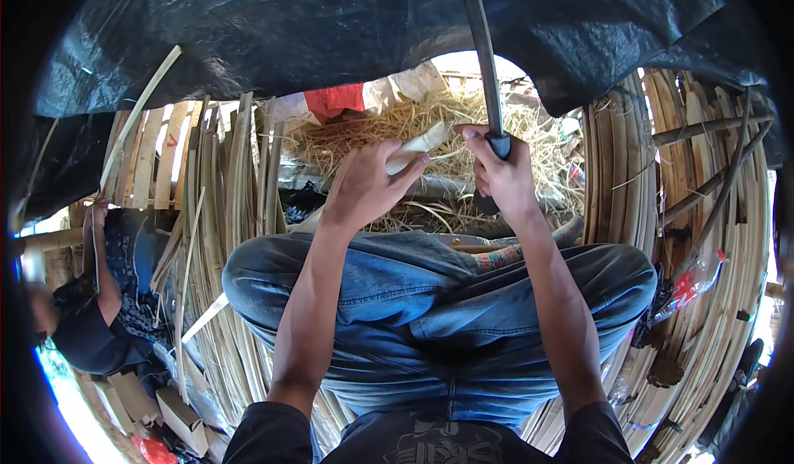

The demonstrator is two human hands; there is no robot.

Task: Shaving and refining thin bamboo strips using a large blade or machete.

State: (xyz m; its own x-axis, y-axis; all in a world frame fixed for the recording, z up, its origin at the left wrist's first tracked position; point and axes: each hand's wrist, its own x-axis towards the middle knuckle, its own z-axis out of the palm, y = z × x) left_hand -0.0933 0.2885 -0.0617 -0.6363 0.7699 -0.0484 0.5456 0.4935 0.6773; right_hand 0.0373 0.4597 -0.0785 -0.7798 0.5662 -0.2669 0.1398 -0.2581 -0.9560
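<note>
My left hand (370, 181) is closed around a pale split bamboo strip (418, 147), whose cut end points up and to the right. My right hand (506, 170) grips the dark handle of a long machete (480, 38), its index finger stretched toward the strip. The blade stands nearly upright and runs out of view at the top, apart from the strip. Both hands are held in front of my crossed legs in blue jeans (397, 298).
Straw-like shavings (364, 133) lie heaped ahead. Stacked bamboo slats (616, 166) flank me on both sides. Black plastic sheeting (289, 26) hangs overhead. A co-worker (95, 315) sits at the left, holding a long strip (136, 117). A plastic bottle (691, 286) lies at the right.
</note>
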